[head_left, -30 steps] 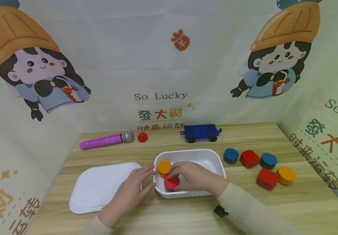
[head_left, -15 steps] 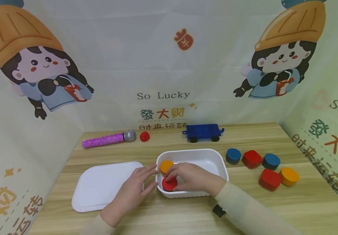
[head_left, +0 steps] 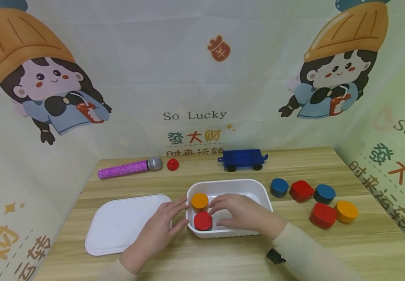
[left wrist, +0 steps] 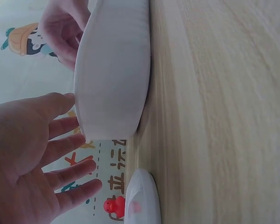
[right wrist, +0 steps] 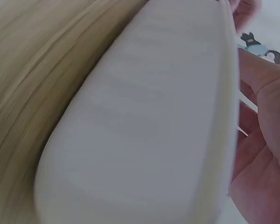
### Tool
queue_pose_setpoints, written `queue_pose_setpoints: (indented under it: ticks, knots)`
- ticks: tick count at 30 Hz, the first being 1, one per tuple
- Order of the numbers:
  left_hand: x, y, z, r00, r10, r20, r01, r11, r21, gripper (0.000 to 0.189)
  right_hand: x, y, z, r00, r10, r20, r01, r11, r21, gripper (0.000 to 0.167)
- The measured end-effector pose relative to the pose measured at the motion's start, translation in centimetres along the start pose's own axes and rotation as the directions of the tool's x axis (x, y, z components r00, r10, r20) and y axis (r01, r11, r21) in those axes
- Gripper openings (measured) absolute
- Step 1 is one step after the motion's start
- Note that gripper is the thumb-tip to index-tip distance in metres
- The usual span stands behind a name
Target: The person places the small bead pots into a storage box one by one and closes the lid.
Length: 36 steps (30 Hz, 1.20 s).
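Observation:
A white box (head_left: 230, 233) stands mid-table. At its left end lie an orange round block (head_left: 200, 201) and, nearer the front, a red round block (head_left: 203, 221). My right hand (head_left: 241, 210) hovers over the box just right of the red block, fingers loosely bent and nothing between them. My left hand (head_left: 156, 226) is at the box's left end, its fingertips at the rim. In the left wrist view the left hand (left wrist: 32, 149) shows straight, spread fingers beside the box wall (left wrist: 112, 70). The right wrist view is mostly filled by the box side (right wrist: 144, 112).
A white lid (head_left: 125, 224) lies to the left. Blue blocks (head_left: 279, 187), red blocks (head_left: 323, 215) and an orange block (head_left: 346, 211) stand at right. Along the back are a purple toy microphone (head_left: 128, 169), a small red piece (head_left: 172, 164) and a blue wheeled wagon (head_left: 243, 159).
My right hand has let go of the red block and moved a little to the right. The red block now sits at the box's front left. The left hand stays by the rim.

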State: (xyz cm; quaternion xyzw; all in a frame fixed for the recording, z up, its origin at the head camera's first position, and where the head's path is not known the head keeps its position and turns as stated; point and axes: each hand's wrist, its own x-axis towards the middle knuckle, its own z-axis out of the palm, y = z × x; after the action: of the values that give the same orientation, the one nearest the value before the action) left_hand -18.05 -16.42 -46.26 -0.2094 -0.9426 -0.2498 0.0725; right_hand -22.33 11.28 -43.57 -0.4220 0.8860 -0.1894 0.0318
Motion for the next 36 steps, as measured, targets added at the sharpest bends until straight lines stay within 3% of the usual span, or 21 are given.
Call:
queue_pose_setpoints:
  ticks: [5, 9, 21, 26, 31, 36]
  knots:
    - [0.0, 0.0, 0.0, 1.000, -0.001, -0.006, 0.001, 1.000, -0.019, 0.042, -2.7, 0.9, -1.3, 0.997, 0.034, -0.073, -0.036, 0.999, -0.014, 0.024]
    - [0.0, 0.0, 0.0, 1.000, -0.011, 0.004, 0.011, 1.000, -0.027, 0.042, -4.9, 1.7, -2.2, 0.987, 0.111, -0.116, -0.110, 0.994, 0.019, 0.024]
    - [-0.1, -0.1, 0.0, 1.000, -0.017, 0.001, 0.017, 1.000, -0.010, 0.043, -11.3, 4.3, -4.1, 0.942, 0.224, -0.251, -0.232, 0.973, -0.004, 0.023]
    - [0.0, 0.0, -0.1, 1.000, -0.003, -0.001, 0.003, 1.000, -0.007, 0.042, -13.7, 5.3, -4.7, 0.913, 0.280, -0.298, -0.300, 0.954, -0.022, 0.026]
    - [0.0, 0.0, -0.2, 1.000, -0.007, -0.003, 0.007, 1.000, -0.002, 0.042, -15.8, 7.0, -5.0, 0.891, 0.268, -0.367, -0.308, 0.950, -0.056, 0.031]
    - [0.0, 0.0, -0.2, 1.000, -0.012, 0.006, 0.012, 1.000, -0.003, 0.042, -17.9, 8.8, -5.3, 0.883, 0.238, -0.405, -0.315, 0.939, -0.135, 0.034]
